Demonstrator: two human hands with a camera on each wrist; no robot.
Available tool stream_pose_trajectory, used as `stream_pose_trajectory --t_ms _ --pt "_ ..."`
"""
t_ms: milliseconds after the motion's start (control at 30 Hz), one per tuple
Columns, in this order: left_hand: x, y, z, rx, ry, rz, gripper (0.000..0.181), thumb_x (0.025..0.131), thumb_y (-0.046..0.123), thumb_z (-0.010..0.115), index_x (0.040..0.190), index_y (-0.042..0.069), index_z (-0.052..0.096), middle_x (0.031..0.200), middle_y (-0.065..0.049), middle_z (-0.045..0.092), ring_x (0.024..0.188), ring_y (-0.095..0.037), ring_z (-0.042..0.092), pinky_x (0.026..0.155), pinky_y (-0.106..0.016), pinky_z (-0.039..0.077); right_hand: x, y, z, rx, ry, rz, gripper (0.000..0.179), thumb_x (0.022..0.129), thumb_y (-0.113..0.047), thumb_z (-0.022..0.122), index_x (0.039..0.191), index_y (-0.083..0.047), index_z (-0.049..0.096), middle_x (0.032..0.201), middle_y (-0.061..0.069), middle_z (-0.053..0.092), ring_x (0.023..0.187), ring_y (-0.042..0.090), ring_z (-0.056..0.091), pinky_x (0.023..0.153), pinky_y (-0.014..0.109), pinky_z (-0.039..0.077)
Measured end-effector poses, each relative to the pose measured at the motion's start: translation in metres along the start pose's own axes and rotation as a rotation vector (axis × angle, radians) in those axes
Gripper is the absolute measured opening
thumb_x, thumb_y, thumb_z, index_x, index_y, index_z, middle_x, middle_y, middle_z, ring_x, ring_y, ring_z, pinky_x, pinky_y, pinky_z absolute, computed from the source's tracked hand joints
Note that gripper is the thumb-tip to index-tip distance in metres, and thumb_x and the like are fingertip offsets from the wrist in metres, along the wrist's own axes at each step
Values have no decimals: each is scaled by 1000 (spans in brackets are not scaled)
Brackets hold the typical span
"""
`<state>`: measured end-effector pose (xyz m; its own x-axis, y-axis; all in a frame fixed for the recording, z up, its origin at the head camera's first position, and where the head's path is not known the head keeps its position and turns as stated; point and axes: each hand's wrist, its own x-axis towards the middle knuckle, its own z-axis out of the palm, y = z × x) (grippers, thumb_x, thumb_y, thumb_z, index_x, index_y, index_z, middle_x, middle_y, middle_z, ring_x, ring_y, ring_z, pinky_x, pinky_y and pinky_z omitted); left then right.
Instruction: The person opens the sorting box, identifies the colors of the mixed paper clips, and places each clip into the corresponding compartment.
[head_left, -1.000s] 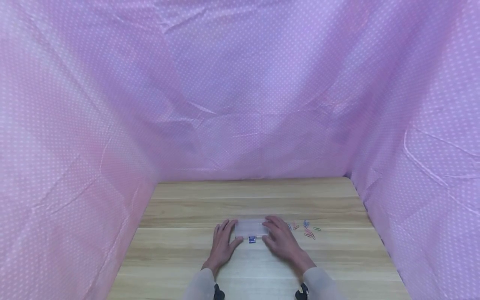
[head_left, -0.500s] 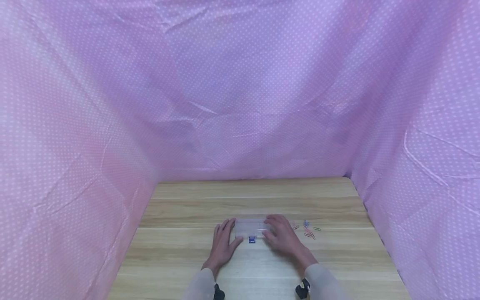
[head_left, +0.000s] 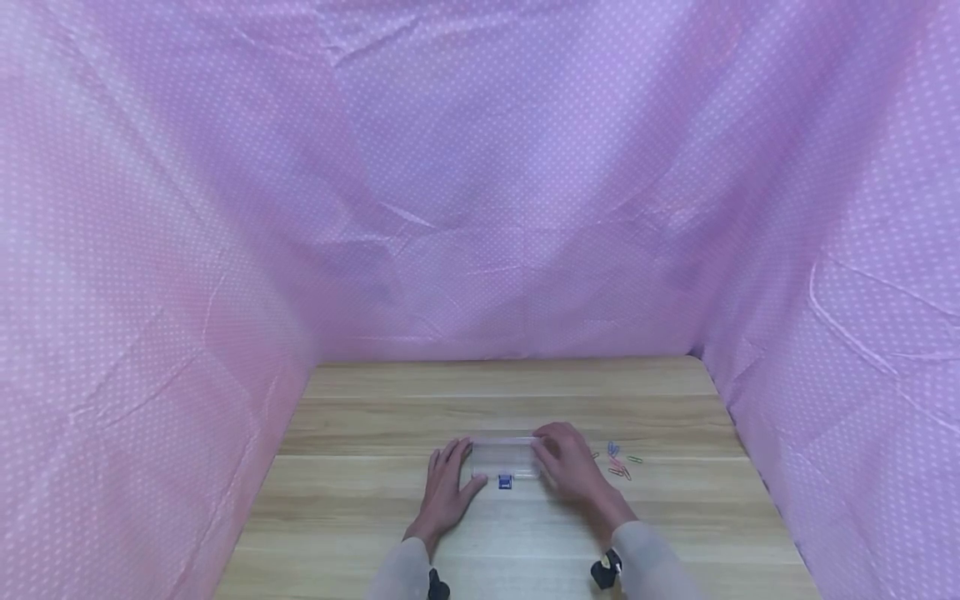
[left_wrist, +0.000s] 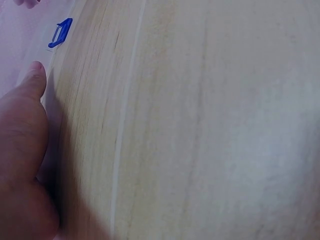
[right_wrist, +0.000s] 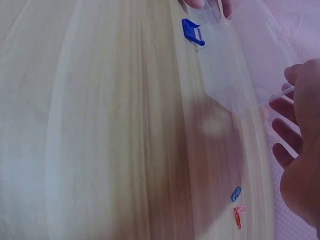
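Observation:
A clear plastic box [head_left: 501,460] with a blue latch [head_left: 506,482] on its near side lies on the table in the head view. My left hand [head_left: 444,496] holds the box at its left end, thumb at the near corner and fingers at the far one. At the right end, my right hand [head_left: 573,468] pinches the edge of the transparent lid [right_wrist: 260,52], which stands tilted up from the box in the right wrist view. Only the thumb side of the left hand [left_wrist: 22,125] appears large in the left wrist view, close to the latch.
Several coloured paper clips lie right of the right hand, among them a green clip [head_left: 635,460] and a blue clip [right_wrist: 236,194]. The wooden table [head_left: 420,400] is enclosed by pink dotted cloth [head_left: 480,283] at the back and sides.
My right hand has moved up and slightly away from me, raising the lid from the box. The left hand has stayed at the box's left end.

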<state>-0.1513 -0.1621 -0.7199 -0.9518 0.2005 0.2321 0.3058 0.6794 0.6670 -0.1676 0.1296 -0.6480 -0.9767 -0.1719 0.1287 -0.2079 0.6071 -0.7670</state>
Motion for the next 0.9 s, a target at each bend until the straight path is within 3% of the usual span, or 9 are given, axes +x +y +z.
stream_pose_trajectory --t_ms 133,400,533,733,900 --pt "1 7 -5 -3 -47 -49 76 104 43 81 167 12 51 165 -13 64 164 -46 44 139 -70 21 3 -1 1 31 53 32 23 108 -25 77 125 -9 80 131 10 80 133 35 71 124 63 55" --pt "0 8 -4 -1 -21 -23 77 103 40 82 168 14 50 160 -13 69 161 -48 45 136 -75 22 14 -2 8 48 184 40 12 104 -15 82 113 -10 77 114 7 82 116 30 77 112 58 64" --pt "0 8 -4 -22 -41 -41 79 103 41 82 170 16 48 161 -11 68 164 -47 42 139 -73 18 16 -4 10 64 217 59 10 104 -12 81 112 -10 78 114 9 83 115 31 78 111 57 65" --pt "2 4 -1 -24 -65 -75 80 104 44 81 172 19 45 162 -7 68 167 -44 40 142 -71 14 16 -5 11 98 217 103 21 109 -18 74 128 -10 78 126 10 82 126 34 76 117 59 62" --pt "3 2 0 7 -75 -96 82 105 49 78 174 24 41 163 -4 67 168 -39 40 144 -66 14 14 -2 12 94 149 93 43 108 -17 75 149 -8 69 130 12 79 127 34 74 120 61 59"
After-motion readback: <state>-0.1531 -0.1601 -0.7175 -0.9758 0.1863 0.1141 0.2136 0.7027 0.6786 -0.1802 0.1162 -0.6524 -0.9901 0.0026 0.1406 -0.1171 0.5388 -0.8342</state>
